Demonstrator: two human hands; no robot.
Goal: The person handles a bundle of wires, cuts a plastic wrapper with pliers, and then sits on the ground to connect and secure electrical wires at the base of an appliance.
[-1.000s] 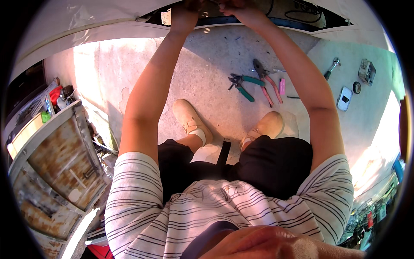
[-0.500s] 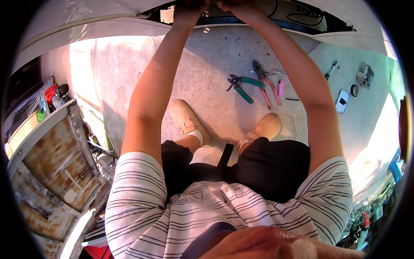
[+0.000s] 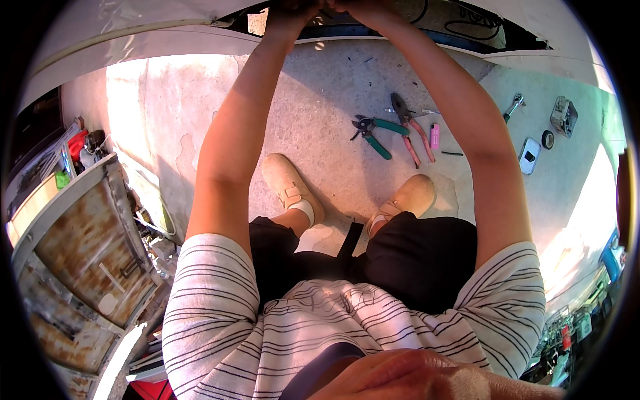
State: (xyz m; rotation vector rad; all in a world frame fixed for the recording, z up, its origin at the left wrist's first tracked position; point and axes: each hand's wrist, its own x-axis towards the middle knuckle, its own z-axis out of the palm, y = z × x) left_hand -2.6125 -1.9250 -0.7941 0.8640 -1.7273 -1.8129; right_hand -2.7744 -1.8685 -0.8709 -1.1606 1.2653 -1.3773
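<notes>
Both my arms stretch forward into a dark opening (image 3: pixel 427 27) under a white panel (image 3: pixel 133 27) at the top of the view. My left hand (image 3: pixel 288 13) and my right hand (image 3: pixel 357 7) sit close together at the opening's edge, half cut off by the frame. Their fingers are curled around something dark, and I cannot make out what. On the concrete below lie green-handled pliers (image 3: pixel 373 133), red-handled pliers (image 3: pixel 415 130) and a pink lighter (image 3: pixel 435 137), all well short of my hands.
A wrench (image 3: pixel 513 107), a tape roll (image 3: pixel 547 139), a small white device (image 3: pixel 530 157) and a grey box (image 3: pixel 563 115) lie on the floor at the right. A rusty metal cabinet (image 3: pixel 87 247) stands at the left. My beige shoes (image 3: pixel 290 187) rest on the concrete.
Both hands have slid a little higher toward the top edge, so less of them shows. The tools on the floor lie where they were.
</notes>
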